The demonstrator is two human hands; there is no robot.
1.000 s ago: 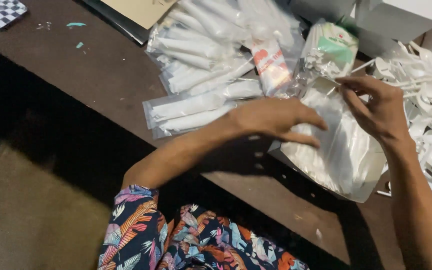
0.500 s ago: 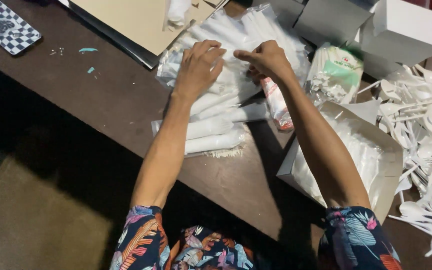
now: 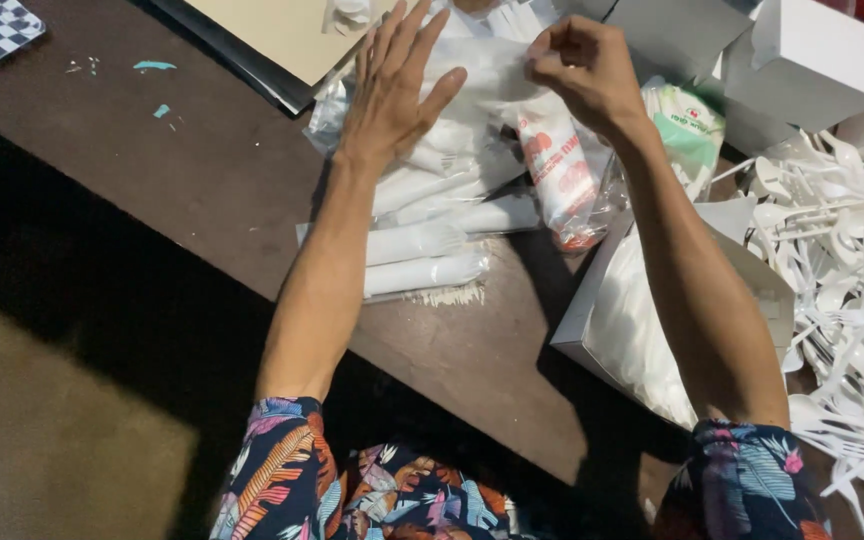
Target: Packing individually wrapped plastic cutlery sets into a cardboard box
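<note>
Now my left hand (image 3: 392,90) lies flat, fingers spread, on the packets (image 3: 432,215) at twelve o'clock. My right hand (image 3: 582,70), at one o'clock, pinches a clear bag (image 3: 487,75) above them.

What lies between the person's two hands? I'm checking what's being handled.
In the head view, a clear plastic bag spans from left hand to right hand.

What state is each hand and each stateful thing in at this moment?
left hand: open, fingers spread over the clear bag.
right hand: pinched shut on the clear bag.
clear bag: held up between both hands.
wrapped cutlery packets: sealed, lying flat on the table.
open white box: open, filled with white plastic.
loose plastic cutlery: unwrapped, heaped.
</note>
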